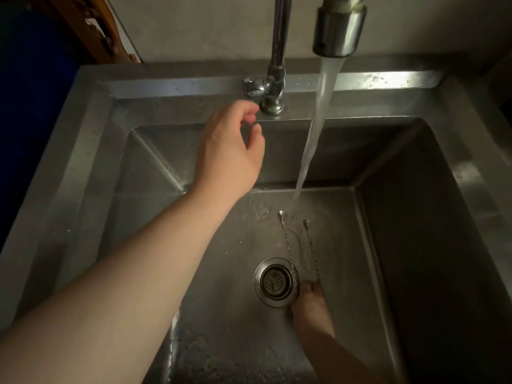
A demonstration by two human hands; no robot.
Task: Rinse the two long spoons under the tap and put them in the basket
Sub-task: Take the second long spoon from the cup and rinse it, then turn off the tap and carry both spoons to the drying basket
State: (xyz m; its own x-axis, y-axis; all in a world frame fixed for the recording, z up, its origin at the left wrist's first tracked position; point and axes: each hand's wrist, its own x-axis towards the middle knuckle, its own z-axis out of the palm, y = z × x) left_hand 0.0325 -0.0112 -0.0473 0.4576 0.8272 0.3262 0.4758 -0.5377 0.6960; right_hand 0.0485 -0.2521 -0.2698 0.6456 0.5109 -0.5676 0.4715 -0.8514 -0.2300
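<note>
Two long thin spoons with twisted handles lie low in the steel sink (pixel 155 173), the left spoon (pixel 288 245) and the right spoon (pixel 311 245) side by side. My right hand (pixel 311 303) grips their near ends just right of the drain; their far tips point toward the back wall. Water (pixel 315 128) streams from the tap spout (pixel 339 29) and lands by the left spoon's tip. My left hand (pixel 231 145) hovers just below the tap handle (pixel 253 88), fingers loosely curled and apart, holding nothing. No basket is in view.
A round metal drain strainer (pixel 274 282) sits in the sink floor beside the spoons. The tap's upright pipe (pixel 278 51) rises from the back rim. A tiled wall (pixel 207 26) stands behind. A wooden item (pixel 94 29) lies at the top left.
</note>
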